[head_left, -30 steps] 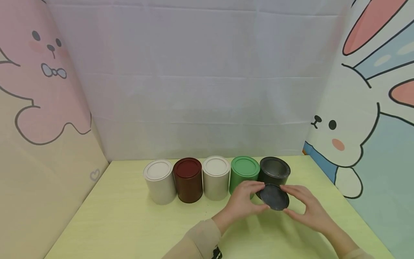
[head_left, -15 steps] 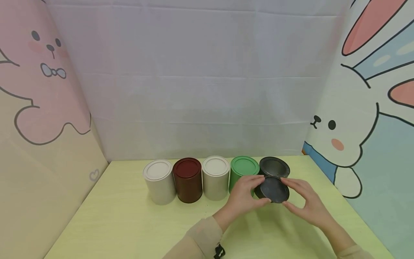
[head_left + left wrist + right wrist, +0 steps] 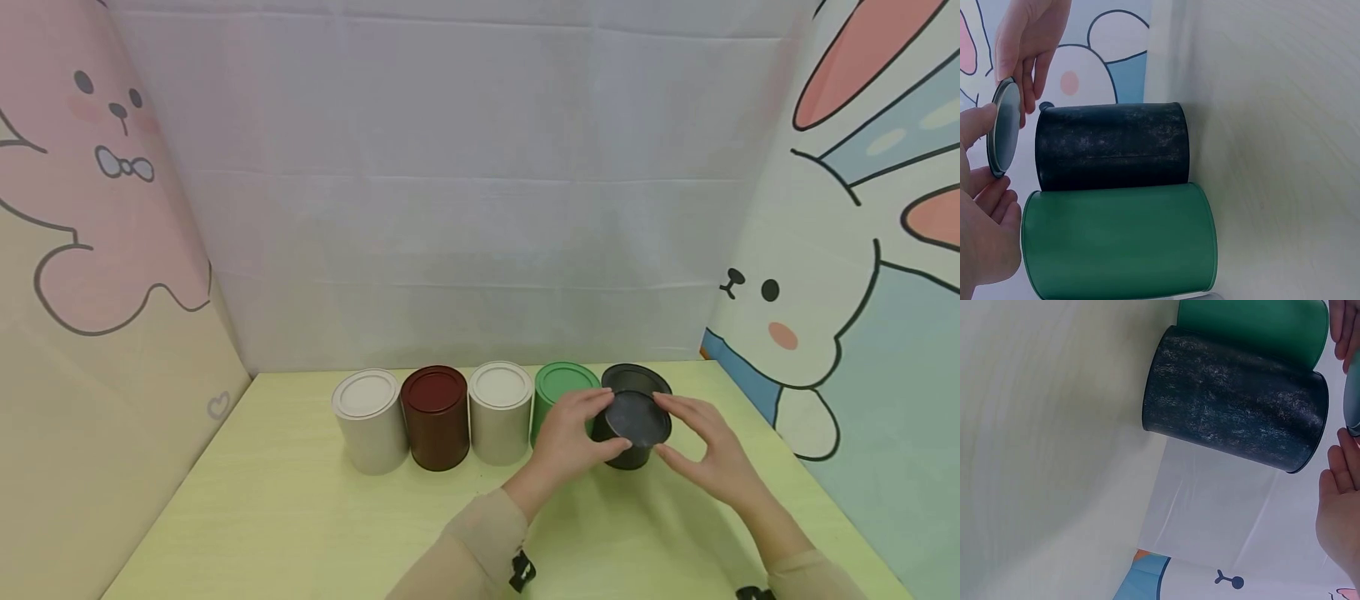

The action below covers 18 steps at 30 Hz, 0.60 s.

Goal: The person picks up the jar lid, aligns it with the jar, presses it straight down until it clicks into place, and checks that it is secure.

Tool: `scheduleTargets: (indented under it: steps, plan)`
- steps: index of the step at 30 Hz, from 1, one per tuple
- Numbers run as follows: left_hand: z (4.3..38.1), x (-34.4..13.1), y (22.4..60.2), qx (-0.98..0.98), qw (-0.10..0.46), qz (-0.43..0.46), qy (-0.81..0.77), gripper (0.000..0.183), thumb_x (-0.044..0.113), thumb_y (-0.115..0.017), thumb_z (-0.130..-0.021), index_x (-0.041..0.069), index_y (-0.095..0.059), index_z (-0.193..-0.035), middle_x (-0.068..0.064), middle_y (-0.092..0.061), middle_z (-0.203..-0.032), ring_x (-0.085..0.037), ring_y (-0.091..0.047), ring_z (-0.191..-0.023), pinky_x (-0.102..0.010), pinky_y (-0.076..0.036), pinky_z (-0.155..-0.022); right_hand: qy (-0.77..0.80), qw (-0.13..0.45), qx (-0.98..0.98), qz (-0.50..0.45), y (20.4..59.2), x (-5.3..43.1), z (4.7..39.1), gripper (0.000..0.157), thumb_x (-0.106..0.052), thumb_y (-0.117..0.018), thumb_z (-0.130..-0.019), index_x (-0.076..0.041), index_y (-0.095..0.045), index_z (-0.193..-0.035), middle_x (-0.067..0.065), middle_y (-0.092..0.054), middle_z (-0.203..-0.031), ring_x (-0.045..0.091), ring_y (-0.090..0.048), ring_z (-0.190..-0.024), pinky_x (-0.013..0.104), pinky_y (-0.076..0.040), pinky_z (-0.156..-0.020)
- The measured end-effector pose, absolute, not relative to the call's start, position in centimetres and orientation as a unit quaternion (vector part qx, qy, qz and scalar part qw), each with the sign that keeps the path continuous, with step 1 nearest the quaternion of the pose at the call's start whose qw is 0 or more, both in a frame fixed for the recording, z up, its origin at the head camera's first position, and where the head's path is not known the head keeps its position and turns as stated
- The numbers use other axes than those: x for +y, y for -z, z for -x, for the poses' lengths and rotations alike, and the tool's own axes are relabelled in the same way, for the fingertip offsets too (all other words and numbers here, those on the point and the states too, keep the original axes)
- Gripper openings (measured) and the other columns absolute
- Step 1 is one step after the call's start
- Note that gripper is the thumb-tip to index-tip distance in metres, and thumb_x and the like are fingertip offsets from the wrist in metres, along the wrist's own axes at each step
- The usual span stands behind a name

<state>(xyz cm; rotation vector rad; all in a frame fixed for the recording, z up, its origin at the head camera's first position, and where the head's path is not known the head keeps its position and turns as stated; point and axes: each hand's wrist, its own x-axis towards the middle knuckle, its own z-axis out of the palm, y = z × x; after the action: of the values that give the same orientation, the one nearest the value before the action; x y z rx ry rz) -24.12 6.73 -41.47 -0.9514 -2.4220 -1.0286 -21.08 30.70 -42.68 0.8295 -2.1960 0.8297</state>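
Note:
Both hands hold a round black lid by its opposite edges, in front of and above the mouth of an uncovered black can. My left hand grips its left side between thumb and fingers, while my right hand does the same on the right. In the left wrist view, a gap shows between the lid and the black can. A green can with its lid on stands against the black one, just behind my left hand.
Further left in the row stand a white can, a dark red can and another white can, all lidded. The pale yellow table ends at a white cloth backdrop, with cartoon-printed panels on both sides.
Both hands have raised the lid and moved it away from me, closer to the black can's mouth. The cans have stayed where they were.

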Motion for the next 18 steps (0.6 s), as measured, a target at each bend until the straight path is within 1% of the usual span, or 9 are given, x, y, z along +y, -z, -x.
scheduleTargets:
  steps: [5, 14, 18]
  plan:
    - [24.9, 7.1, 41.0, -0.852, 0.172, 0.332, 0.368, 0.062, 0.035, -0.082, -0.083, 0.009, -0.062, -0.136, 0.002, -0.058, -0.138, -0.016, -0.051, -0.129, -0.027, -0.039, -0.107, -0.325, 0.326, -0.830, -0.314, 42.3, 30.8, 21.8, 0.070, 0.006, -0.083, -0.066, 0.001, -0.061, -0.132, 0.001, -0.058, -0.135, 0.001, -0.040, -0.127, 0.014, -0.028, -0.102]
    - [25.7, 7.7, 40.0, -0.860, 0.168, 0.311, 0.368, 0.059, 0.036, -0.079, -0.085, 0.012, -0.062, -0.136, 0.003, -0.059, -0.137, -0.015, -0.052, -0.128, -0.026, -0.040, -0.106, -0.339, 0.329, -0.834, -0.287, 41.4, 31.1, 22.9, 0.068, 0.011, -0.081, -0.067, 0.000, -0.062, -0.132, 0.002, -0.059, -0.133, -0.001, -0.041, -0.124, 0.014, -0.028, -0.100]
    - [26.0, 8.2, 39.9, -0.864, 0.170, 0.298, 0.368, 0.056, 0.036, -0.079, -0.086, 0.012, -0.064, -0.135, 0.002, -0.061, -0.134, -0.015, -0.054, -0.125, -0.025, -0.041, -0.104, -0.338, 0.328, -0.839, -0.272, 41.2, 31.2, 23.2, 0.066, 0.009, -0.081, -0.069, 0.000, -0.062, -0.131, 0.000, -0.059, -0.133, -0.004, -0.040, -0.124, 0.014, -0.027, -0.099]
